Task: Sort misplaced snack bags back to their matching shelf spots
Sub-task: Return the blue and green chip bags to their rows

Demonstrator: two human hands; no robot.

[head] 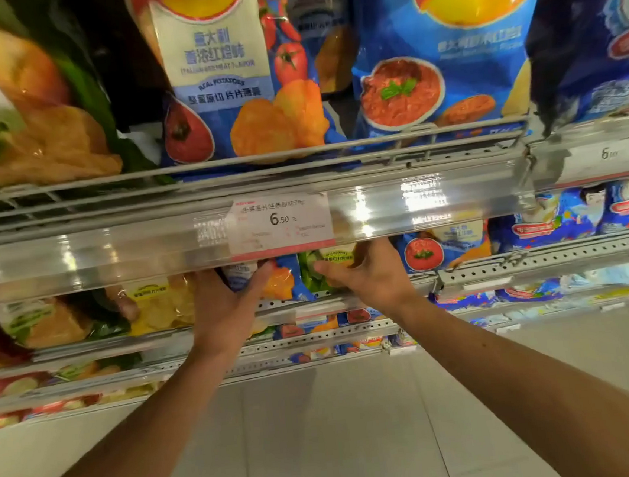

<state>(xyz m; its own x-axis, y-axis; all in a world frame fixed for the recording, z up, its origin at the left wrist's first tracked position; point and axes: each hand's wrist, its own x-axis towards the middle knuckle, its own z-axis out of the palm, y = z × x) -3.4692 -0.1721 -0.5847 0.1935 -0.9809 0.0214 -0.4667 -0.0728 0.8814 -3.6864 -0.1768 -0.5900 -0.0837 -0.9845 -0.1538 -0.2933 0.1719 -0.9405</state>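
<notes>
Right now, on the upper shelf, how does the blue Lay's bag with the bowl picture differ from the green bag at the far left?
The blue Lay's bag is blue and pictures a bowl of red sauce with a green leaf; the green bag is dark green with pale chips. The Lay's bag stands right of centre, the green bag at the left edge. Both stand behind the wire rail.

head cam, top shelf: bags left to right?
green bag → tomato bag → blue Lay's bag → dark blue bag. Below that shelf, the left hand and right hand reach to bags on the next one.
</notes>
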